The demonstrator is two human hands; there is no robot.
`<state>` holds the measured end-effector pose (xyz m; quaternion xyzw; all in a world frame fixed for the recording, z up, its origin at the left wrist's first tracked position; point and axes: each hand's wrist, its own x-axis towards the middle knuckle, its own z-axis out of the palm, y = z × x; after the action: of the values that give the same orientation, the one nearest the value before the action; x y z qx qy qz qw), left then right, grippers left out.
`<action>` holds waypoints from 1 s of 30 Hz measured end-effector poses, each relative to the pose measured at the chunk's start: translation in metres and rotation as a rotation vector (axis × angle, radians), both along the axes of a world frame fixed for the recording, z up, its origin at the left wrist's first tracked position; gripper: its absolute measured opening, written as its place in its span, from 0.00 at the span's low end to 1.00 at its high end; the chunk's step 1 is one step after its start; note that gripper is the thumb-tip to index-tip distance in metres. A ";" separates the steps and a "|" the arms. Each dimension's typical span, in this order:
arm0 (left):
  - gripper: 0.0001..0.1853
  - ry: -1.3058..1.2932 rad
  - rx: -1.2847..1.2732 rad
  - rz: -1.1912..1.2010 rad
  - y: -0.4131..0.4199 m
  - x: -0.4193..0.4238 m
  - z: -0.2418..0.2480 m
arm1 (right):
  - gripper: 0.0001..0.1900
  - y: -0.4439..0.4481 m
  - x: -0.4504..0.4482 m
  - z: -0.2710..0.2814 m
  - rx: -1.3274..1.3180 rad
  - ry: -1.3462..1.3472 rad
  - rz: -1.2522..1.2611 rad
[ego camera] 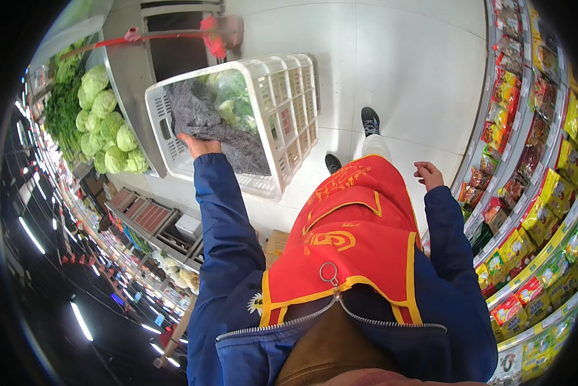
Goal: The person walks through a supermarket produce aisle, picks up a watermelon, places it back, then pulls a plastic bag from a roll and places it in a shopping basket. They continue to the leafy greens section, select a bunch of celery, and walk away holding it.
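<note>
My left hand (201, 145) is at a white plastic crate (296, 120), against a dark grey cloth (197, 113) that lies in it. The thumb points out to the side, while the other fingers are mostly hidden, so a grip on the cloth cannot be made out. Beside the cloth, a clear plastic bag of leafy green vegetables (233, 103) sits in the crate. My right hand (428, 175) hangs by my side near the packet shelves, its fingers loosely curled and apart, with nothing in it.
Round green cabbages (108, 123) are piled on a display at the left, behind a metal edge (129, 96). Shelves of packaged snacks (549, 202) curve along the right. A red pole (120, 41) crosses the upper left. A cardboard box (275, 242) stands near my left side.
</note>
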<state>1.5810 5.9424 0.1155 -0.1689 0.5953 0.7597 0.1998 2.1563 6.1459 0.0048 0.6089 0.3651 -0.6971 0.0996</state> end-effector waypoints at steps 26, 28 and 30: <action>0.31 -0.117 0.390 -0.159 -0.080 0.048 0.036 | 0.30 -0.151 -0.426 0.150 0.600 0.841 0.575; 0.39 -0.101 0.432 -0.338 -0.084 0.060 0.044 | 0.32 -0.175 -0.450 0.135 0.617 0.804 0.460; 0.39 -0.075 0.365 -0.525 -0.090 0.064 0.046 | 0.36 -0.184 -0.461 0.124 0.292 0.625 0.402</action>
<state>1.6450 5.8526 0.1611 0.0012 0.4646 0.7698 0.4377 1.6949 5.9621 0.1287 0.2914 0.5851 -0.7562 0.0307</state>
